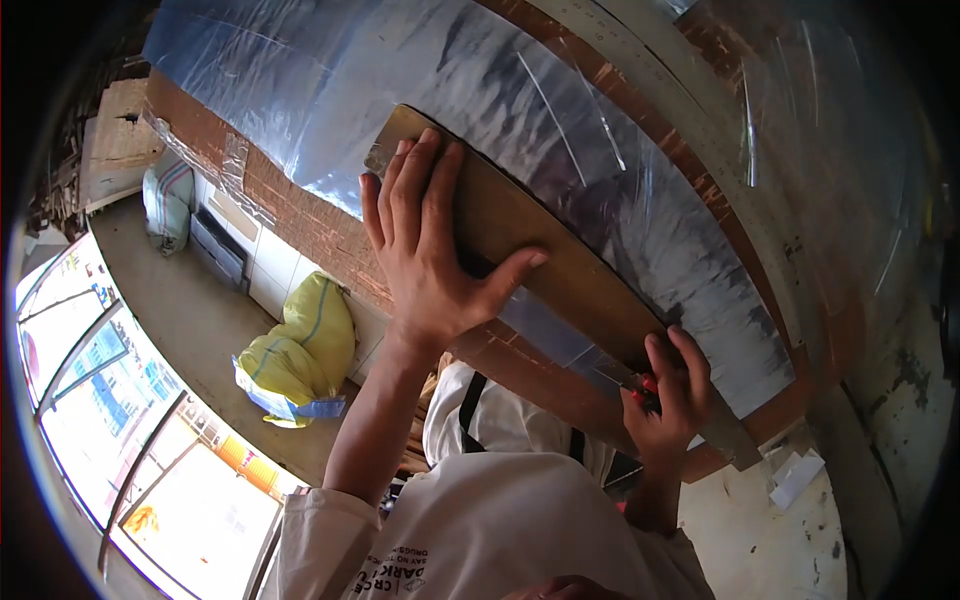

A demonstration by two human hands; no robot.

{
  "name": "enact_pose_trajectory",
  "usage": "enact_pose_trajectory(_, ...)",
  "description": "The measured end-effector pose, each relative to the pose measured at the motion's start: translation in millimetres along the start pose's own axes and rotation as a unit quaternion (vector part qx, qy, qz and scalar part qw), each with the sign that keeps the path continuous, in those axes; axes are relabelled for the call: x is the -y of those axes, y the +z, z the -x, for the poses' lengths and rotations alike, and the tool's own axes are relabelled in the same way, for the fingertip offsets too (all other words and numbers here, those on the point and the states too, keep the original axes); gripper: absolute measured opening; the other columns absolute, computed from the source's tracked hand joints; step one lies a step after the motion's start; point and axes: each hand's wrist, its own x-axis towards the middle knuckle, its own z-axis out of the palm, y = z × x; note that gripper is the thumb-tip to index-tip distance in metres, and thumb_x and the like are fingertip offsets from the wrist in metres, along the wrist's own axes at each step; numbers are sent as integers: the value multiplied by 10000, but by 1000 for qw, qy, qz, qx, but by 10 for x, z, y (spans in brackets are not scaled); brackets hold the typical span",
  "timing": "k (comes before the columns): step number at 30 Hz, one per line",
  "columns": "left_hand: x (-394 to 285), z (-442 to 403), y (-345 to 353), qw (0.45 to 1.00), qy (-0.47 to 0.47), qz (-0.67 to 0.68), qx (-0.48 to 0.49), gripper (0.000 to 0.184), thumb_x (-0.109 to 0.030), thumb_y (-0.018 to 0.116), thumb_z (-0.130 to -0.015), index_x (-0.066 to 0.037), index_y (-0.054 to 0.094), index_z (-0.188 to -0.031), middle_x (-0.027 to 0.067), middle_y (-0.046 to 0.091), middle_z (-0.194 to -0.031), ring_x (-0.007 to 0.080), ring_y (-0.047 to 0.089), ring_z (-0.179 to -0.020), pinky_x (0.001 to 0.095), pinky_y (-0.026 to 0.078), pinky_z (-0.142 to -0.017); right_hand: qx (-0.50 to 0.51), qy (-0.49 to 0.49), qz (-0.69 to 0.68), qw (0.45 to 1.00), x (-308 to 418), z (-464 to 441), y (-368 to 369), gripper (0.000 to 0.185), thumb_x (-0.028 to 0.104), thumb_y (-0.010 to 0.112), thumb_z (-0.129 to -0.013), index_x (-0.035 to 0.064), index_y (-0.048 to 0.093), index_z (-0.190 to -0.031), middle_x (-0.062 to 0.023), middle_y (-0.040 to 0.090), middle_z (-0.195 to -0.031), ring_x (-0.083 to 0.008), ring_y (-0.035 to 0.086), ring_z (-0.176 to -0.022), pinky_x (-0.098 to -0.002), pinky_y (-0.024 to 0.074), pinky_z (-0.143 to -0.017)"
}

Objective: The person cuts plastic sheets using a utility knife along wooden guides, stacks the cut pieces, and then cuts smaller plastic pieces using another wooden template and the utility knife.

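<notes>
A long brown wooden board [570, 260] lies diagonally across a shiny, grey reflective sheet [400, 70]. My left hand [425, 240] presses flat on the board's upper part, fingers spread and thumb stretched to the right. At the board's lower right end, my right hand [668, 400] is closed around a small red-and-black tool [648, 385]. Most of that tool is hidden by the fingers, so its exact kind cannot be made out. A flat grey strip [732, 445] sticks out past the right hand.
Under the sheet is a worn brown work surface [270, 190]. Thin clear strips [550, 115] lie on the sheet. A long pale ruler-like bar [650, 60] runs along the far side. Yellow sacks [300, 350] and a white sack [168, 200] stand on the floor at left.
</notes>
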Motion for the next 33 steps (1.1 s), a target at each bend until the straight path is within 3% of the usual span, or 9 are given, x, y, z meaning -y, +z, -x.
enact_pose_trajectory(5,2,3,-2,999,-17,36,-9,981,-599,802,-722,-18,489,-1448,192,445,-1514,375,361,-1455,579,128,-1208,27,-6,4,1000,-10,52,-86,427,156,833,-767,88,745,-1180,-126,652,-1238,-159,643,-698,-258,380,-453)
enact_pose_trajectory(9,4,63,-14,999,-23,46,6,979,-596,795,-729,-2,485,-1444,193,437,-1523,377,349,-1466,586,107,-1212,23,-10,17,1000,-48,172,-107,430,187,859,-774,72,743,-1171,-142,647,-1230,-195,668,-765,-266,419,-474)
enact_pose_trajectory(14,-46,124,-87,996,-2,-46,73,1066,-642,762,-746,22,411,-1502,238,354,-1582,408,277,-1504,602,75,-1214,20,-12,38,999,-46,194,-121,448,212,877,-762,55,741,-1160,-164,638,-1224,-228,692,-840,-281,481,-503)
enact_pose_trajectory(19,-148,48,-149,991,-12,-29,126,1223,-724,731,-715,55,289,-1548,307,241,-1613,470,198,-1515,617,82,-1207,9,4,46,999,-15,204,-95,431,188,868,-760,55,743,-1150,-165,626,-1241,-282,700,-918,-334,578,-662)
enact_pose_trajectory(22,-174,-4,-163,987,-12,-28,156,1274,-733,735,-700,81,247,-1550,336,201,-1615,494,165,-1517,625,104,-1201,3,15,39,999,-16,204,-87,436,187,872,-754,52,743,-1148,-166,627,-1236,-300,695,-950,-355,584,-712)
enact_pose_trajectory(27,-175,1,-133,987,-6,-25,160,1290,-720,755,-687,95,241,-1545,352,188,-1611,501,152,-1518,628,130,-1196,5,2,34,999,-38,176,-100,427,178,867,-743,33,747,-1127,-173,633,-1221,-296,702,-917,-355,589,-693)
enact_pose_trajectory(29,-150,21,-101,988,-1,-30,151,1395,-706,822,-608,78,177,-1565,334,151,-1627,494,130,-1522,606,108,-1216,4,3,26,1000,-56,165,-104,422,169,860,-739,26,749,-1120,-175,635,-1219,-293,705,-901,-350,591,-687)
enact_pose_trajectory(33,-162,38,-50,989,-1,-26,144,1401,-761,791,-607,70,193,-1564,332,170,-1622,493,150,-1517,600,117,-1217,24,13,3,1000,-93,197,-128,431,128,828,-726,10,746,-1133,-173,643,-1222,-292,718,-893,-341,601,-679)
